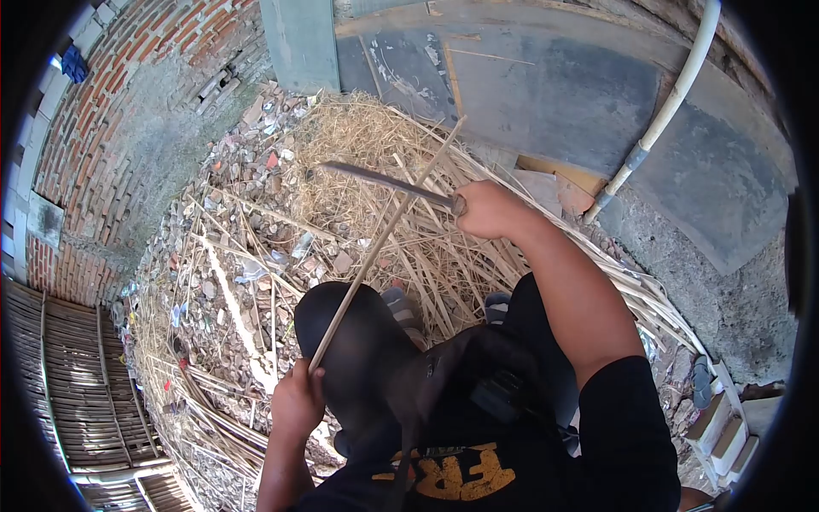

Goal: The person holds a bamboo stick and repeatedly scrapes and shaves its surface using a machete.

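Observation:
My right hand [486,210] is closed round the handle of a long-bladed knife [388,181], whose blade points left. In my left hand [298,399] is the lower end of a long, thin bamboo strip [373,253], which slants up and to the right over my dark-clothed knee. The blade crosses the strip near its upper part; whether they touch I cannot tell. Beneath them lie a heap of pale shavings [350,141] and many loose split strips [431,264] around my feet.
Rubble [247,213] covers the ground on the left, below a brick wall [111,136]. Grey panels [554,102] and a pale pipe [674,107] stand ahead and to the right. A slatted bamboo screen [77,375] is at the lower left.

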